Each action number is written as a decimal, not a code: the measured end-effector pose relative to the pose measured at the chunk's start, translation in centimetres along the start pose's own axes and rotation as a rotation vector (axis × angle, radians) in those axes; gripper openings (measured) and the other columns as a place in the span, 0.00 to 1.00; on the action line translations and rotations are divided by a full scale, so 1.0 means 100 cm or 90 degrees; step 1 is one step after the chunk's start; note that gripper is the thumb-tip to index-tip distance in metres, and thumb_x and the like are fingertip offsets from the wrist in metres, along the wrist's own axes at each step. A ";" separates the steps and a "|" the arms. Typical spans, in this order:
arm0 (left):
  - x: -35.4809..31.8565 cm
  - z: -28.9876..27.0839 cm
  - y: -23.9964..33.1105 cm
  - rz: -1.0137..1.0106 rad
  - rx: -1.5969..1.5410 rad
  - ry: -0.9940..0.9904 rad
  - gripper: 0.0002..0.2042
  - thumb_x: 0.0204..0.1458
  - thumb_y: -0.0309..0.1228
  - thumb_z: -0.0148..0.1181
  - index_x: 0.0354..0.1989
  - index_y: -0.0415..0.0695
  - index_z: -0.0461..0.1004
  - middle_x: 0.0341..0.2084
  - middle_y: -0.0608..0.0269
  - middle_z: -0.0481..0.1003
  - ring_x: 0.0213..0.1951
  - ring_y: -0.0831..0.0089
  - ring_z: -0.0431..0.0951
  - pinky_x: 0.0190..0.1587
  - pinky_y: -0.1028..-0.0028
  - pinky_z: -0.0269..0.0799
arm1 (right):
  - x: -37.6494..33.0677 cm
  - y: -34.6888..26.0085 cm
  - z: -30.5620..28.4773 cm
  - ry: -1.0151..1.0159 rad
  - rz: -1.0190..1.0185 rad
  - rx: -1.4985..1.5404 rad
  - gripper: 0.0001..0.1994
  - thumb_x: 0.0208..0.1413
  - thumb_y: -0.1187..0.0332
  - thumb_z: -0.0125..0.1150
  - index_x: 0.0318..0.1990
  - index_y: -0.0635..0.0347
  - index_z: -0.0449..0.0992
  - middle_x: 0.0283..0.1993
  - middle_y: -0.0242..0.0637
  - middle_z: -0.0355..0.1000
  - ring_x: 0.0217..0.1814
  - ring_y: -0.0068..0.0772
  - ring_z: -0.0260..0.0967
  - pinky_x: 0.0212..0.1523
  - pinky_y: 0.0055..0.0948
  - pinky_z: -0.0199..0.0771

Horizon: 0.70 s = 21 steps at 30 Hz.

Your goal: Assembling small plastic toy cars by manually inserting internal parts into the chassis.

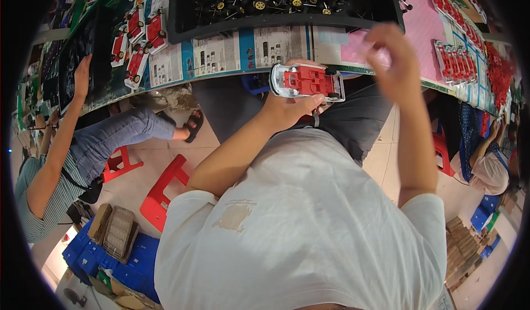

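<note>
My left hand (287,108) holds one toy car (306,82), closed around it, with the thumb on its near side and the fingers on its far side. The car is above my lap, just at the near side of the table edge, and its red underside faces up. Its long axis goes from left to right, with only a small slope. My right hand (395,61) is raised to the right of the car and a little farther, apart from it; so the left hand is the nearer one. The right fingers are curved, but blurred, and I cannot tell if they hold something. One black tray (287,20) lies on the far side of the car, and its near right corner is close to my right hand. In it are small wheels (259,4), too many for counting. On the left I count four whole cars (136,65), with others cut at the far edge. On the right stands a row of red and white car bodies (455,61), about five or six.
</note>
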<state>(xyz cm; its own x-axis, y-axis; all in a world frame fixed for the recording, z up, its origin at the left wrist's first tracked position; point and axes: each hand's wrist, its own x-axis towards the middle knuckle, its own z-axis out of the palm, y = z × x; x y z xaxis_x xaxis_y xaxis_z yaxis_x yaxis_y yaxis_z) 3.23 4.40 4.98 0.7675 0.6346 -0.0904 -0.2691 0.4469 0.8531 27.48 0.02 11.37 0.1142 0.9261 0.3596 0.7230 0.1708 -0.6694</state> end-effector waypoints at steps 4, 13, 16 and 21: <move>-0.004 -0.007 -0.006 0.022 0.043 0.011 0.24 0.52 0.25 0.65 0.55 0.40 0.63 0.42 0.59 0.77 0.40 0.75 0.80 0.41 0.73 0.78 | 0.094 0.051 -0.005 -0.178 0.057 -0.263 0.12 0.50 0.67 0.70 0.37 0.65 0.79 0.34 0.45 0.77 0.33 0.38 0.74 0.37 0.31 0.74; -0.013 -0.006 0.002 -0.003 0.036 0.046 0.22 0.52 0.26 0.66 0.54 0.41 0.64 0.41 0.63 0.77 0.40 0.79 0.78 0.41 0.75 0.76 | 0.133 0.098 0.005 -0.296 0.037 -0.448 0.08 0.51 0.68 0.66 0.33 0.65 0.80 0.31 0.52 0.77 0.35 0.51 0.76 0.38 0.42 0.74; -0.014 -0.011 -0.005 0.038 0.007 0.045 0.23 0.52 0.26 0.66 0.54 0.42 0.63 0.40 0.65 0.76 0.39 0.80 0.77 0.42 0.76 0.75 | 0.102 0.025 0.003 0.027 -0.005 -0.301 0.10 0.55 0.64 0.67 0.37 0.63 0.80 0.31 0.46 0.77 0.31 0.41 0.75 0.36 0.33 0.74; -0.007 -0.010 -0.020 -0.014 -0.013 -0.021 0.23 0.51 0.23 0.66 0.55 0.41 0.63 0.42 0.64 0.75 0.44 0.78 0.76 0.47 0.75 0.75 | 0.026 -0.074 0.040 -0.088 0.038 0.058 0.05 0.50 0.75 0.69 0.33 0.66 0.79 0.32 0.38 0.75 0.33 0.31 0.73 0.34 0.25 0.73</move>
<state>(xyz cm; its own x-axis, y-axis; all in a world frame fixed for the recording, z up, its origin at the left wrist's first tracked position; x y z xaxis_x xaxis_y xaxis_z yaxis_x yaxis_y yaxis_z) 2.68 3.73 2.85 0.7923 0.6032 -0.0917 -0.2636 0.4739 0.8402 19.74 2.47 14.64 0.0551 0.9718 0.2292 0.6525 0.1387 -0.7450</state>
